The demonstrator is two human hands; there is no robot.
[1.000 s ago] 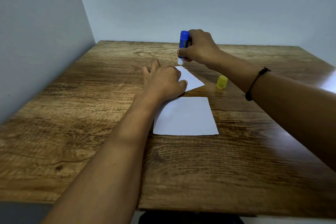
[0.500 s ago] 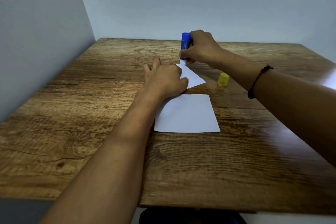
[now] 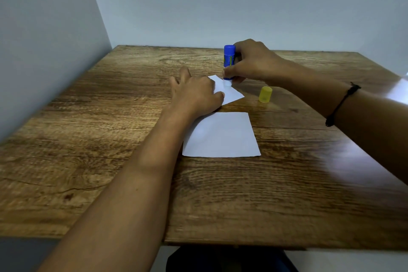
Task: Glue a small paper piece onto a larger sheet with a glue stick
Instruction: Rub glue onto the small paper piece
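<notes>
A small white paper piece (image 3: 231, 93) lies on the wooden table (image 3: 110, 139), turned cornerwise. My left hand (image 3: 196, 94) lies flat on its left part and pins it down. My right hand (image 3: 251, 62) grips a blue glue stick (image 3: 229, 57) upright, with its white tip touching the upper middle of the small piece. The larger white sheet (image 3: 223, 137) lies flat just nearer to me; my left wrist covers its upper left corner.
The yellow cap (image 3: 265, 94) of the glue stick stands on the table to the right of the small piece. Grey walls close the table's left and far sides. A black cord bracelet (image 3: 340, 106) is on my right wrist.
The glue stick's tip has slid from the far corner of the small piece toward its middle, nearer to me. My left hand has stayed on the paper.
</notes>
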